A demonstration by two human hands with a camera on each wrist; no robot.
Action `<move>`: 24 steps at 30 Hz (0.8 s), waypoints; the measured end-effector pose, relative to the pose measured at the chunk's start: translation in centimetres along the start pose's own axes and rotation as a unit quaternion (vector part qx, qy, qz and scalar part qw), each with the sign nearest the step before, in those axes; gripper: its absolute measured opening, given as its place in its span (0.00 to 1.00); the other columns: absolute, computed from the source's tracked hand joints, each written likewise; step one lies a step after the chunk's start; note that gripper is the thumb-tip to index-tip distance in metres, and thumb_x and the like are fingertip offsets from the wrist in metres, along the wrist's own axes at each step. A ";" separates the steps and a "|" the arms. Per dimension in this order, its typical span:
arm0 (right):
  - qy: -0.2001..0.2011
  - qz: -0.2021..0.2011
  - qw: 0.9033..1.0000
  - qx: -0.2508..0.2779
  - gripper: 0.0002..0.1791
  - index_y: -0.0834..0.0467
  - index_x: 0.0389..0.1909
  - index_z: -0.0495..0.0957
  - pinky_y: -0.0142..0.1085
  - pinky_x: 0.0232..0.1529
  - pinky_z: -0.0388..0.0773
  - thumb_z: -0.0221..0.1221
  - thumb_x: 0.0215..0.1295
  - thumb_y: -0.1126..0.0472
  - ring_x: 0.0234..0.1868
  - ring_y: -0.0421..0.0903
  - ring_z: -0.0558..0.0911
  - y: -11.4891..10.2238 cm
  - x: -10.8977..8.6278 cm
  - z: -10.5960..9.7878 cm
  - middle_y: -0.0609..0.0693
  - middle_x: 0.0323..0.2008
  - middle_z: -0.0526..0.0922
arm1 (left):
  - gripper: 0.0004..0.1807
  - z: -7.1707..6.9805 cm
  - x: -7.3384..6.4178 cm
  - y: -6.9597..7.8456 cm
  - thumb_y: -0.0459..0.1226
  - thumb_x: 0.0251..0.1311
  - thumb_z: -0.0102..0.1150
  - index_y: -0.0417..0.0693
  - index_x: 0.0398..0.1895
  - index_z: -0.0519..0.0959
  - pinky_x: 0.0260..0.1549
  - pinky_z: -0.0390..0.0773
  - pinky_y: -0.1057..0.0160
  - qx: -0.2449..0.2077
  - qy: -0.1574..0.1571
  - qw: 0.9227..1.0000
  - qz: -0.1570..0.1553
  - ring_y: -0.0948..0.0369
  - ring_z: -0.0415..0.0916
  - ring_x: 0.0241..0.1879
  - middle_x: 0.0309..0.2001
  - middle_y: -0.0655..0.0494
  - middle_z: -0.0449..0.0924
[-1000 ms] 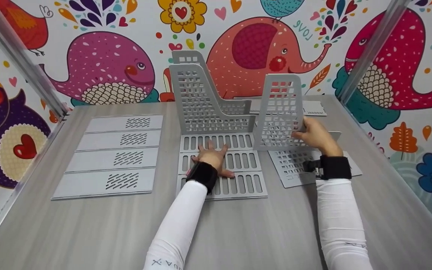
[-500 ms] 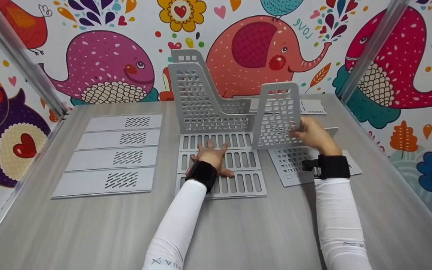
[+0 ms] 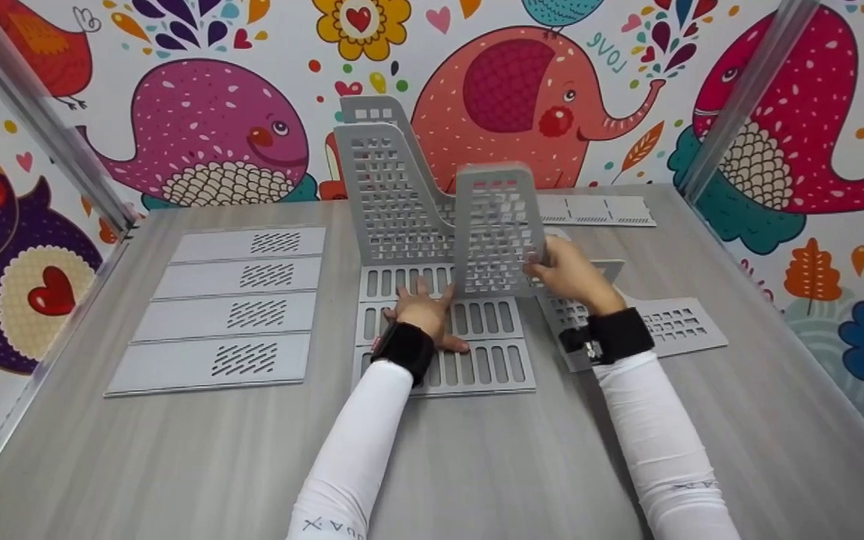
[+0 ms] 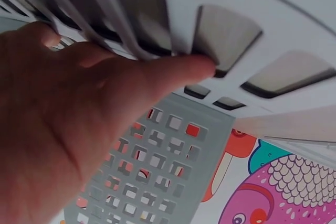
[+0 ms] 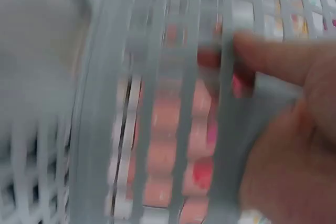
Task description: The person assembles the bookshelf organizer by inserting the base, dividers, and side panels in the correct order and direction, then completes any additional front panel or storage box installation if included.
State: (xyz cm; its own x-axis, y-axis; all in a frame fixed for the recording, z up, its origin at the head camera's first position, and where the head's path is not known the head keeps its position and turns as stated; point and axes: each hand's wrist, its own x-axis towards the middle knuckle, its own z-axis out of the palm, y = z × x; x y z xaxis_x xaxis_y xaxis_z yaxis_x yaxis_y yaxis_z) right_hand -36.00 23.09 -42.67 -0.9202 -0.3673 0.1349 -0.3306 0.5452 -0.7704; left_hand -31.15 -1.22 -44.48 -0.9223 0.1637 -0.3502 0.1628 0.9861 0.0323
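In the head view a grey slotted base panel (image 3: 496, 382) lies on the table. My left hand (image 3: 423, 313) rests on it with fingers spread. In the left wrist view the thumb (image 4: 157, 74) lies across the slots. At the base's far left stand two upright perforated side panels, the front one (image 3: 402, 202) overlapping the one behind. My right hand (image 3: 576, 274) pinches another perforated side panel (image 3: 498, 225) by its right edge, thumb on the near face. It is upright and overlaps the base's back right part in this view. The right wrist view is blurred by motion.
Several light grey panels with slanted slits (image 3: 177, 367) lie side by side on the left. Another perforated panel (image 3: 679, 326) lies flat at right, partly under my right wrist. A pale strip (image 3: 593, 210) lies at the back near the patterned wall (image 3: 237, 135). Metal posts (image 3: 751, 105) frame the table.
My right hand has carried the perforated side panel leftward, first dipping a little, so it now overlaps the base and front standing panel. More of the flat right panel shows. My left hand has stayed put.
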 end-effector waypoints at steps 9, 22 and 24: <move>-0.035 0.008 0.991 -0.129 0.25 0.66 0.63 0.70 0.60 0.69 0.65 0.61 0.64 0.70 0.60 0.64 0.79 -0.2 -0.5 -1.1 0.67 0.58 0.81 | 0.66 0.1 0.2 -0.7 0.71 0.48 0.64 0.53 0.82 0.41 0.68 0.67 0.38 0.004 -0.013 1.000 -0.003 0.37 0.41 0.79 0.82 0.42 0.38; -0.060 0.096 0.966 -0.232 0.12 0.67 0.45 0.81 0.58 0.48 0.78 0.59 0.62 0.69 0.43 0.61 0.81 2.0 -2.7 -5.5 0.65 0.44 0.84 | 0.53 4.3 -6.3 -4.5 0.69 0.58 0.55 0.57 0.81 0.52 0.65 0.54 0.22 -0.084 0.034 0.996 0.000 0.28 0.39 0.77 0.80 0.34 0.40; -0.056 0.089 0.966 -0.236 0.10 0.67 0.44 0.81 0.56 0.45 0.79 0.59 0.61 0.70 0.41 0.60 0.80 1.9 -2.8 -5.6 0.65 0.42 0.84 | 0.50 4.5 -6.9 -4.7 0.69 0.59 0.54 0.61 0.80 0.52 0.62 0.54 0.19 -0.097 0.032 0.995 -0.007 0.26 0.37 0.76 0.81 0.36 0.39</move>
State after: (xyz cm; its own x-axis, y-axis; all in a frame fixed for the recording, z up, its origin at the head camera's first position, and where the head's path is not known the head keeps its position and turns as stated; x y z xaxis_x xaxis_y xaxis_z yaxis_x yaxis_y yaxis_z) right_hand -35.25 29.37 -41.00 -0.9517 -0.3004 -0.0625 -0.2517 0.8807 -0.4012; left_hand -24.01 -7.13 -46.48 -0.9452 0.1449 -0.2927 0.0844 0.9741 0.2097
